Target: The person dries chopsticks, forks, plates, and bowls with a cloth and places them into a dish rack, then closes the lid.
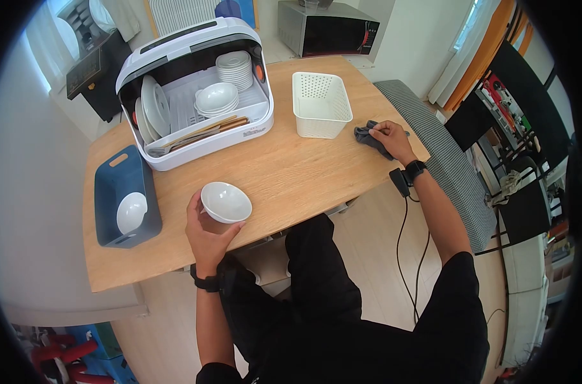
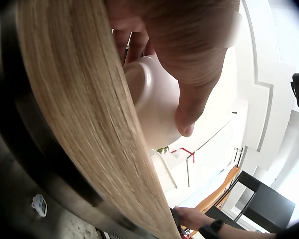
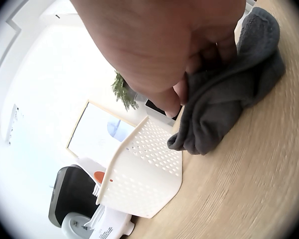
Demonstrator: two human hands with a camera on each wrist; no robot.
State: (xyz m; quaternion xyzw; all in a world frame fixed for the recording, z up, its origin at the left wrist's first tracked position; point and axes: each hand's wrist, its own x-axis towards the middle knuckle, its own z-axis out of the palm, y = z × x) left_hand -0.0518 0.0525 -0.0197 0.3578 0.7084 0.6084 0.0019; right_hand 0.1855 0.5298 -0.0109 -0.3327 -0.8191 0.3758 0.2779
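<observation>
My left hand (image 1: pixel 207 238) holds a white bowl (image 1: pixel 226 202) near the table's front edge, thumb on one side and fingers on the other. The left wrist view shows the thumb against the wall of the bowl (image 2: pixel 157 107), its base close over the wood. At the table's right end my right hand (image 1: pixel 393 139) grips a crumpled dark grey cloth (image 1: pixel 372 141). In the right wrist view the fingers curl into the cloth (image 3: pixel 214 109), which lies on the tabletop, and part of their grip is hidden behind the hand.
A white dish rack (image 1: pixel 208 144) with plates, bowls and cutlery stands at the back left. Left of my left hand is a blue bin (image 1: pixel 152 224) containing a white bowl (image 1: pixel 132 212). A white perforated basket (image 1: pixel 323 128) sits near the cloth. A cable (image 1: pixel 403 237) hangs by my right wrist.
</observation>
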